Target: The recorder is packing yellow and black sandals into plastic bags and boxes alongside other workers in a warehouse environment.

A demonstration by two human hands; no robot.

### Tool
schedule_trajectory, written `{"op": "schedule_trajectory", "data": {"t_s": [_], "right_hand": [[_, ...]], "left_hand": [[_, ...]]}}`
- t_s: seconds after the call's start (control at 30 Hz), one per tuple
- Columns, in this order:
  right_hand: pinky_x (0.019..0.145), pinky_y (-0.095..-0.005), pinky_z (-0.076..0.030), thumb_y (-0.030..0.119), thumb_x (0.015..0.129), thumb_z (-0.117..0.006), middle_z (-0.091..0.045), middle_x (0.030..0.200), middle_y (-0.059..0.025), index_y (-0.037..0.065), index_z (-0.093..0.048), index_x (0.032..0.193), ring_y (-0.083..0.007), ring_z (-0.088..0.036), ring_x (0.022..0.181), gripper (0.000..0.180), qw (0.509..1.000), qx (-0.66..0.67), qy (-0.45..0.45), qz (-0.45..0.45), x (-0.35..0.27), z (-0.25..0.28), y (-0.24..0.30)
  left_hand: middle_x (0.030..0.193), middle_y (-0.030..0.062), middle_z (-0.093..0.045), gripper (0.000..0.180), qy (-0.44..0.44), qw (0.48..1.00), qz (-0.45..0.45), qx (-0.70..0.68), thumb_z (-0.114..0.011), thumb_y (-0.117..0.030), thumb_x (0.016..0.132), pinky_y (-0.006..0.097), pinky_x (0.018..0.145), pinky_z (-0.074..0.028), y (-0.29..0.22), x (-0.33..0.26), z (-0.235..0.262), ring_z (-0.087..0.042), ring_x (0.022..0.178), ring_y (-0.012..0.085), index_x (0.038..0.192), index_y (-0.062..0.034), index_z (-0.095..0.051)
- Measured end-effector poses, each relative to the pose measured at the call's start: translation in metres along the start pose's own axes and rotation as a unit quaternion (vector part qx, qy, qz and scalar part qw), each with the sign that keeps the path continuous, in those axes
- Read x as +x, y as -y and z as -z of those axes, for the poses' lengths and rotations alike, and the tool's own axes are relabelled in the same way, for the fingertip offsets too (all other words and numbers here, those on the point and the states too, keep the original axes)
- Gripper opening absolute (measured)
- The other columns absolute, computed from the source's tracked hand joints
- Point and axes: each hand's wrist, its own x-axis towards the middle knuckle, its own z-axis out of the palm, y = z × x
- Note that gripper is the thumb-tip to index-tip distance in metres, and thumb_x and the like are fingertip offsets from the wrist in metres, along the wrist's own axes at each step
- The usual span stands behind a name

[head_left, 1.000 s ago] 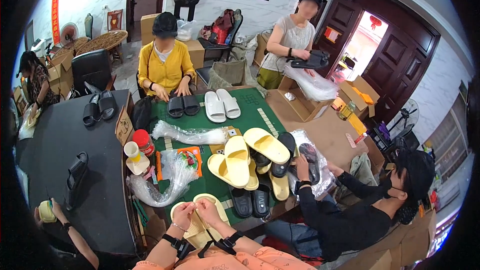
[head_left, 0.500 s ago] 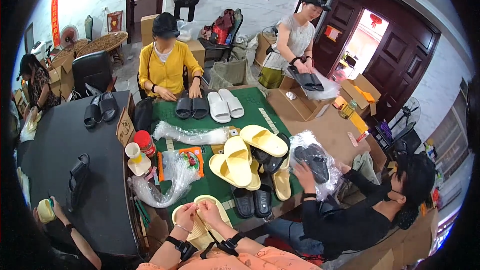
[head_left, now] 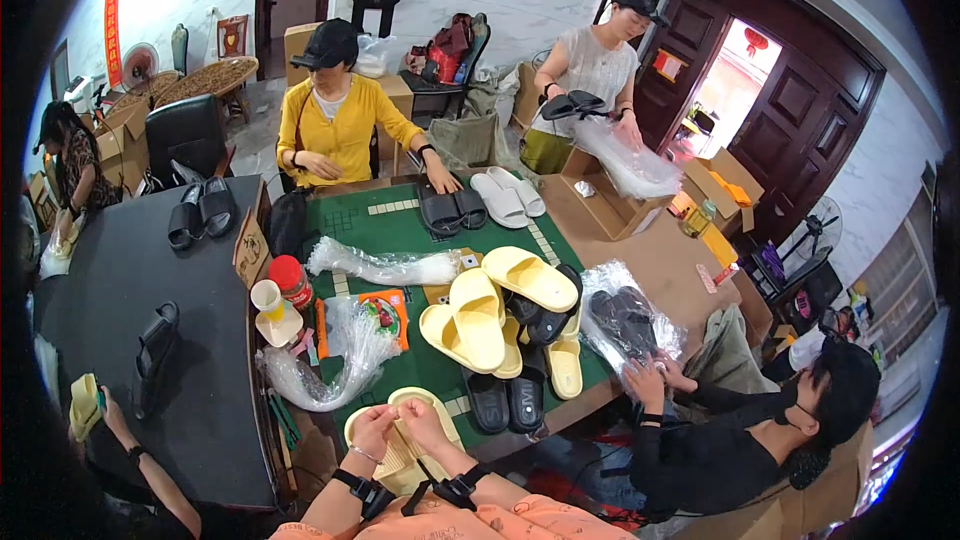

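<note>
In front of me at the table's near edge lies a pair of pale yellow slides [head_left: 402, 472], partly covered by my hands. Above them, my left hand [head_left: 371, 432] and my right hand [head_left: 416, 418] meet with fingertips pinched together. Whatever is between the fingertips is too small to make out. Just beyond, several yellow slides [head_left: 476, 318] are piled with black ones. A pair of black slides [head_left: 506, 402] sits beside that pile, right of my hands. To the left of the yellow pile, a bundle of clear plastic bags [head_left: 335, 380] lies curved on the green table top [head_left: 425, 360].
Left stand a red-lidded jar [head_left: 290, 282] and cups [head_left: 267, 298]. Another bag bundle [head_left: 385, 266] lies farther back. Co-workers surround the table; one at right handles bagged black slides [head_left: 622, 315]. A carton [head_left: 612, 208] stands far right, and a dark table [head_left: 90, 310] adjoins at left.
My hands stay nearly still. Across the table, the person in yellow has slid the black slides rightward, along with the white pair. The co-worker at right now grips the bag's near end.
</note>
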Motion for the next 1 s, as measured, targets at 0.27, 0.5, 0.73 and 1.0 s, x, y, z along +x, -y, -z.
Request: {"op": "schedule_trajectory", "data": {"t_s": [0.27,0.5,0.73,1.0], "right_hand": [[0.060,-0.0230,-0.040,0.017,0.083,-0.050,-0.054,0.072,-0.0007,-0.001,-0.055,0.081,-0.0060,-0.046,0.067,0.019,0.996,-0.082,0.008,0.031,0.001,-0.006,-0.006],[0.062,-0.0218,-0.042,0.008,0.079,-0.052,-0.056,0.072,-0.0007,0.002,-0.056,0.081,-0.0067,-0.050,0.068,0.008,0.997,-0.043,-0.011,0.062,0.049,0.017,-0.014],[0.065,-0.0258,-0.044,0.009,0.076,-0.053,-0.059,0.079,-0.0093,0.001,-0.055,0.088,-0.0139,-0.056,0.073,0.014,0.988,-0.137,-0.024,0.069,0.036,0.028,-0.017],[0.060,-0.0339,-0.045,0.023,0.068,-0.059,-0.060,0.075,-0.0170,0.000,-0.057,0.087,-0.0260,-0.059,0.069,0.031,0.932,-0.344,0.105,-0.037,-0.017,0.058,-0.082]], "left_hand": [[0.071,-0.0041,-0.051,0.012,-0.003,0.991,-0.066,0.112,-0.053,-0.008,0.079,0.016,0.053,-0.035,0.006,0.005,0.020,-0.044,0.061,0.0032,0.089,-0.0016,-0.056],[0.081,0.0000,-0.055,0.019,0.025,0.982,-0.115,0.150,-0.055,-0.013,0.080,0.021,0.066,-0.040,0.006,0.056,0.011,-0.048,0.073,0.0076,0.094,-0.0008,-0.055],[0.092,0.0098,-0.058,0.027,-0.020,0.920,-0.153,0.360,-0.056,-0.014,0.077,0.028,0.076,-0.042,0.008,0.070,0.060,-0.054,0.085,0.0177,0.101,-0.0016,-0.054],[0.108,0.0181,-0.047,0.044,-0.269,0.837,-0.044,0.475,-0.055,-0.013,0.070,0.037,0.085,-0.035,0.073,0.033,0.096,-0.043,0.101,0.0303,0.110,-0.0015,-0.043]]}}
